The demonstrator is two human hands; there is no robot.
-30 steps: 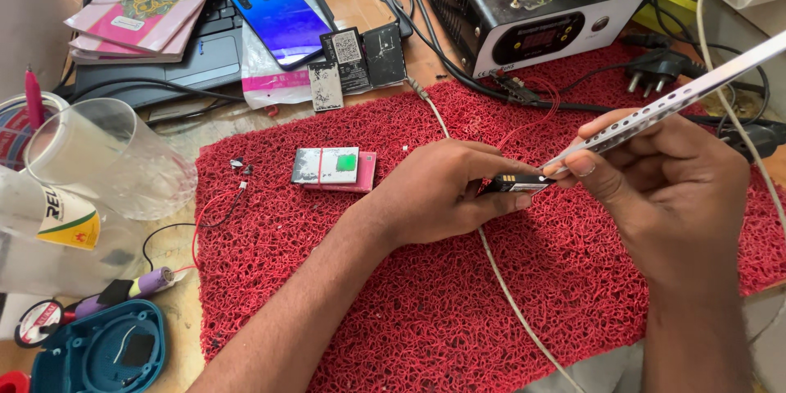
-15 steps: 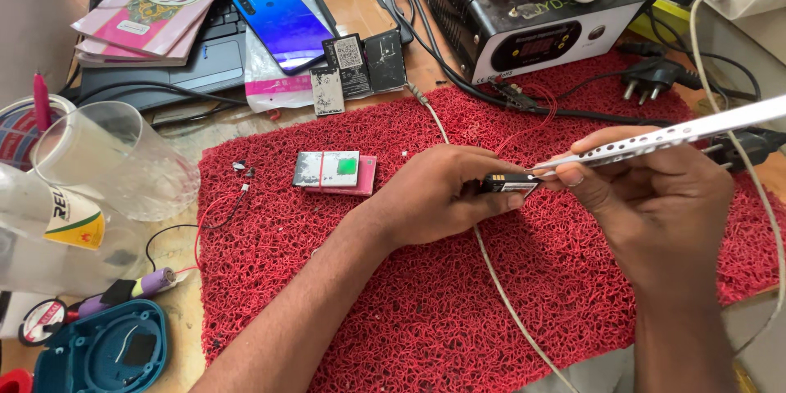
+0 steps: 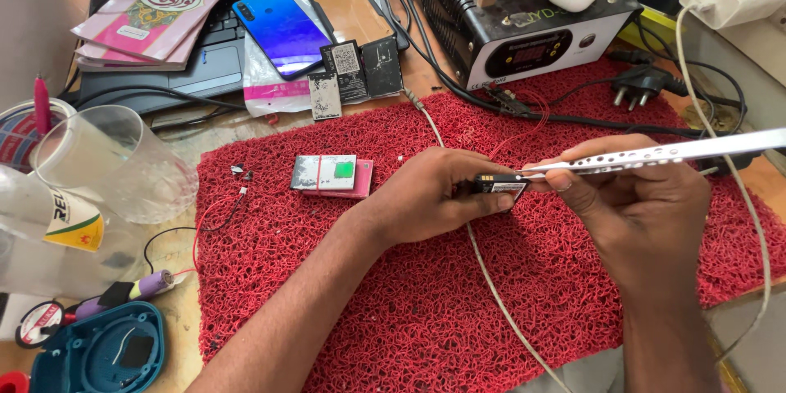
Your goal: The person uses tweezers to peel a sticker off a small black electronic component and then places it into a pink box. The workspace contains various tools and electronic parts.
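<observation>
Hands meet mid-mat: left hand grip pinches battery, right hand grip clenches tweezers.

Wooden bench w/ red loop mat over the middle. On mat: small grey/green battery pack on a pink one, tiny loose parts, thin red wire, white cable running across. Directly on bench: black heater unit at back, laptop, clear cup on its side at left, teal shell in near-left corner, purple-tipped tool beside it.
</observation>
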